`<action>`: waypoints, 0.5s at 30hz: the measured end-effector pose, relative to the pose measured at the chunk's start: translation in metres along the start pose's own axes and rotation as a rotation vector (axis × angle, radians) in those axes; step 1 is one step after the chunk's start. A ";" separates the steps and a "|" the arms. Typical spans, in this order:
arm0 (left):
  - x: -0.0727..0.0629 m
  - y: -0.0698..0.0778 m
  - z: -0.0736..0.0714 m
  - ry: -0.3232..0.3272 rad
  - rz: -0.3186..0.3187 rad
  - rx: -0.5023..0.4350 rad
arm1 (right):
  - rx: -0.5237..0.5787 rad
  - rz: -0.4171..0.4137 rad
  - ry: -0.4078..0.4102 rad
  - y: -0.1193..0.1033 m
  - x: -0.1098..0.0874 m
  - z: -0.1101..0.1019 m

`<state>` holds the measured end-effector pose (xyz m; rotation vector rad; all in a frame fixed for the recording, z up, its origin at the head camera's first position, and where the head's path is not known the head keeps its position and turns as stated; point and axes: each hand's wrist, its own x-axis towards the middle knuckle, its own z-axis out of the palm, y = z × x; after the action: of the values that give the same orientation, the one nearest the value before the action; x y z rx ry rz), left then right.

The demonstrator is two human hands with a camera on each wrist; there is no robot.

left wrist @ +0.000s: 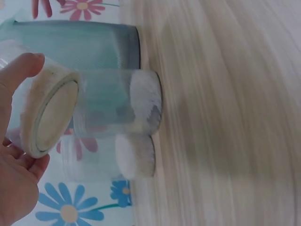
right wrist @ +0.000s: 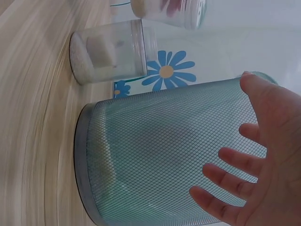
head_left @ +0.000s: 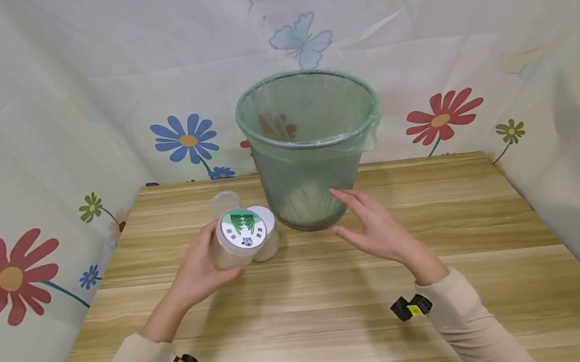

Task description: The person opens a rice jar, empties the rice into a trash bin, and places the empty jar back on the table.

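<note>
My left hand grips a clear plastic jar with a green-and-white vegetable label on its top, fingers on one side and thumb on the other. In the left wrist view this jar is raised off the table and tilted, with pale matter at its bottom. Just behind it stands a jar with a white top, and farther back a clear-topped jar; both have whitish contents low down in the left wrist view. My right hand holds nothing, its fingers spread in front of the mesh bin.
The bin, lined with a thin green bag, stands upright at the back middle of the wooden table. A flower-printed cloth hangs behind and along both sides.
</note>
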<state>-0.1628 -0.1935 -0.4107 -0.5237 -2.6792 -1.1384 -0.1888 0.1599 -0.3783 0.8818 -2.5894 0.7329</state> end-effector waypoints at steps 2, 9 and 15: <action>0.002 0.005 0.001 -0.005 0.004 0.010 | 0.006 0.004 0.004 -0.002 0.001 0.000; 0.009 0.017 0.005 -0.008 0.034 0.041 | 0.015 0.006 0.000 -0.010 0.004 0.002; 0.015 0.026 0.008 0.004 0.073 0.051 | 0.018 0.010 0.006 -0.015 0.007 0.002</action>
<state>-0.1670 -0.1675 -0.3943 -0.6050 -2.6542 -1.0482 -0.1844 0.1451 -0.3718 0.8716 -2.5874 0.7611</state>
